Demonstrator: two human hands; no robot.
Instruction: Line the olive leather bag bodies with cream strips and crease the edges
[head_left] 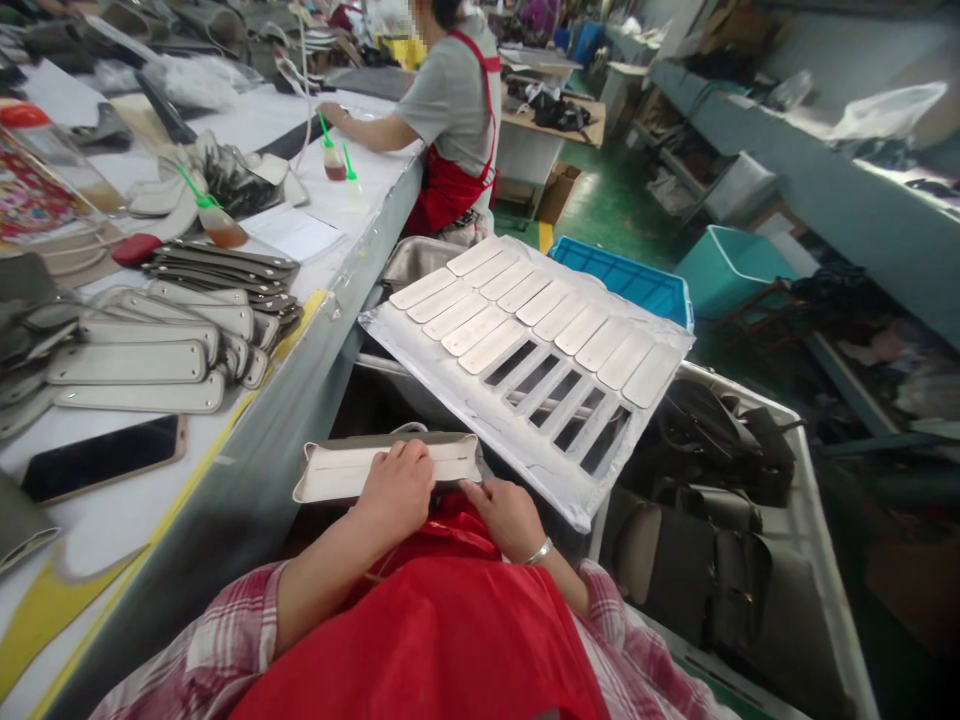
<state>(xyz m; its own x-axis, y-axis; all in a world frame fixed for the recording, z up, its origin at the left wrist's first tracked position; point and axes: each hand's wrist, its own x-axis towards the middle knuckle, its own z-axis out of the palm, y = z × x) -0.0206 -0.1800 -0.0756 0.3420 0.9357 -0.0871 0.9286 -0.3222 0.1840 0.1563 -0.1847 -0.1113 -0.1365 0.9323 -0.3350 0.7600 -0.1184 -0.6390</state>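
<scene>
My left hand (397, 490) lies palm-down with its fingers curled over a flat cream leather piece (337, 470) with a slit, held across my lap above a red apron. My right hand (508, 515), wearing a silver bracelet, pinches the same piece's lower right edge. Just right of my hands leans a white board (555, 460) carrying rows of several cream oblong pieces (525, 310), with some empty slots at its lower part.
A long worktable (225, 460) on the left holds stacked cream and grey strips (150, 350), a phone (101, 460) and glue bottles (217, 220). Another person in a red apron (450, 110) works further along. A bin of dark bags (712, 520) stands right; blue crates (637, 285) behind.
</scene>
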